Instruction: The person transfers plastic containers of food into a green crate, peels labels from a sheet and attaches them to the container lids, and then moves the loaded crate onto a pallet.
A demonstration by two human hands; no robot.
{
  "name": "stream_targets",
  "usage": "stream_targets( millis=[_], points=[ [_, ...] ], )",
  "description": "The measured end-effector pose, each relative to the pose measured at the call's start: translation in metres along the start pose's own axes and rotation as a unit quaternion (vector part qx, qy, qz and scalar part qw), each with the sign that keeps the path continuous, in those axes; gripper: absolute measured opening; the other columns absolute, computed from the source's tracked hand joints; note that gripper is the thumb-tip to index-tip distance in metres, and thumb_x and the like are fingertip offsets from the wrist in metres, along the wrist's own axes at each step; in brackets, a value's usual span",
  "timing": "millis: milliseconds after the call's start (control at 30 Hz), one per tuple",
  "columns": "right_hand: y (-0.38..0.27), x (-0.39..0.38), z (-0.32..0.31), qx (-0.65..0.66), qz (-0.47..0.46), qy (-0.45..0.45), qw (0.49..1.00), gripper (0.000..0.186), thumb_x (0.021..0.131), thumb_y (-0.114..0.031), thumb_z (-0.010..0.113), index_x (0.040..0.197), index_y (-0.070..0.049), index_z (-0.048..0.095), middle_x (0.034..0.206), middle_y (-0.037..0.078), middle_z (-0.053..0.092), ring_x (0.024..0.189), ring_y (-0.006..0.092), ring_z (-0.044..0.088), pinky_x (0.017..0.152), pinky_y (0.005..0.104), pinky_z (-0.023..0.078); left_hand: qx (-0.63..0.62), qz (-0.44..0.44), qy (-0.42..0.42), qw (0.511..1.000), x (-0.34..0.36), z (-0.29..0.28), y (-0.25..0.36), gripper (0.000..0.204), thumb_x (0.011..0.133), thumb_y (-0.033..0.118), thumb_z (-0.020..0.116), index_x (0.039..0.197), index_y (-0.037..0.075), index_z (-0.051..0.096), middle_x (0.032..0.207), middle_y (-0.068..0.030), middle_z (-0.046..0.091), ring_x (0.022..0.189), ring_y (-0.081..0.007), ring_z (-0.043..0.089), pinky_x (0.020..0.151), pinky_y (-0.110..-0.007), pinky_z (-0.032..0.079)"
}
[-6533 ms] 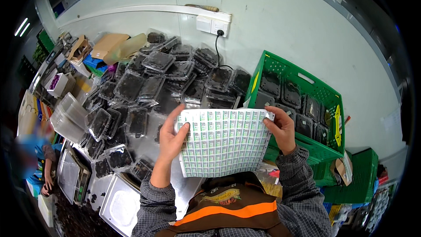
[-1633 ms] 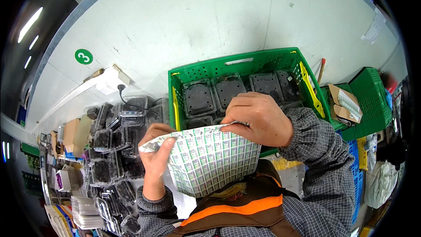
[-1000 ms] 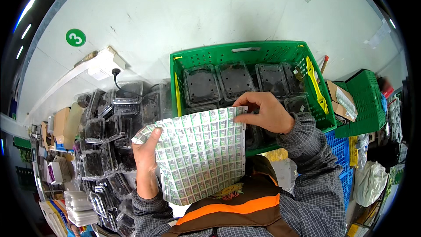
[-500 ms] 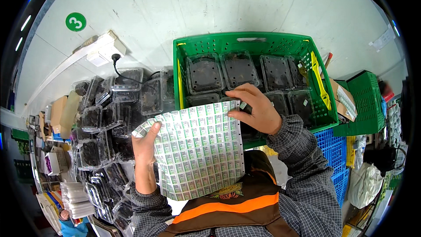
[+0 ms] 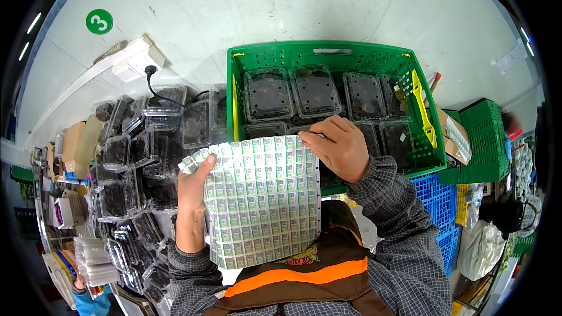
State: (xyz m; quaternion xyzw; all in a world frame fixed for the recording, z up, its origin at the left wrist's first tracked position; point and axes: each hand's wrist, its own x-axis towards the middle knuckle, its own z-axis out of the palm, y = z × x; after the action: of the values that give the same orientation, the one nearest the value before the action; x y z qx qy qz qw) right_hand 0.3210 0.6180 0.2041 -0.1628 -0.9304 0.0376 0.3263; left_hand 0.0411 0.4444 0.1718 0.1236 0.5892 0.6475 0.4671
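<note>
At the far left, a stack of clear plastic trays [image 5: 96,260] is standing near the lower edge, with a person in blue [image 5: 92,303] showing just below it. Next to the trays, a pile of clear boxes [image 5: 117,152] with dark contents is spreading up toward the wall, where a black cord [image 5: 170,100] is trailing from a white socket [image 5: 137,63]. In front of the pile, the left hand [image 5: 193,190] is gripping the upper left part of a white and green label sheet [image 5: 263,205], its thumb pressing on the face while the other fingers are hiding behind. The sheet is hanging in front of the brown apron [image 5: 316,284] and overlapping the near left corner of a green crate [image 5: 281,54]. The right hand [image 5: 333,147] is bending its fingers to the sheet's upper right corner; whether they are pinching it, I cannot tell. Behind that hand, clear boxes of dark contents are filling the crate, beside a yellow handle [image 5: 422,111]. Further right, a blue crate [image 5: 434,199] and a white bag [image 5: 480,248] are sitting lower down.
</note>
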Motion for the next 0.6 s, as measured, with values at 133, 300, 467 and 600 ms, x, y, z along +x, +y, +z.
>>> stream_targets(
  millis=[133,300,467,600],
  points=[
    [-0.001,-0.003,0.002,-0.024,-0.038,-0.002,0.999,0.026,0.073,-0.007,0.069,0.099,-0.008,0.067,0.093,0.002,0.06,0.087,0.0197,0.06,0.071,0.0334,0.05,-0.043,-0.022,-0.025,0.999,0.001,0.003,-0.002,0.031,0.086,0.012,0.075,0.111,-0.003,0.065,0.103,-0.0134,0.07,0.088,-0.0213,0.068,0.075,-0.034,0.055],
    [0.003,-0.009,0.005,-0.014,-0.05,-0.022,0.998,0.024,0.073,-0.007,0.07,0.097,-0.007,0.067,0.092,0.002,0.061,0.085,0.02,0.06,0.071,0.0339,0.051,-0.049,-0.059,-0.035,0.996,0.011,0.0,-0.01,0.029,0.088,0.015,0.072,0.109,-0.004,0.066,0.099,-0.0143,0.071,0.081,-0.0218,0.071,0.071,-0.036,0.059],
    [0.002,-0.01,-0.002,0.149,0.0,0.023,0.989,0.022,0.074,-0.002,0.074,0.094,-0.006,0.066,0.085,0.005,0.062,0.078,0.0226,0.059,0.068,0.0347,0.052,-0.064,-0.048,-0.028,0.996,0.022,-0.004,-0.022,0.032,0.086,0.013,0.075,0.111,-0.004,0.064,0.104,-0.0119,0.069,0.089,-0.0207,0.067,0.077,-0.035,0.055],
    [0.02,-0.014,-0.043,0.432,0.275,0.05,0.857,0.009,0.087,-0.003,0.067,0.096,-0.001,0.065,0.091,0.003,0.066,0.08,0.0096,0.06,0.072,0.0253,0.049,-0.062,-0.038,-0.039,0.997,0.007,0.002,-0.009,0.032,0.089,0.014,0.072,0.115,-0.003,0.062,0.106,-0.0108,0.069,0.089,-0.0203,0.068,0.075,-0.033,0.055]
  ],
)
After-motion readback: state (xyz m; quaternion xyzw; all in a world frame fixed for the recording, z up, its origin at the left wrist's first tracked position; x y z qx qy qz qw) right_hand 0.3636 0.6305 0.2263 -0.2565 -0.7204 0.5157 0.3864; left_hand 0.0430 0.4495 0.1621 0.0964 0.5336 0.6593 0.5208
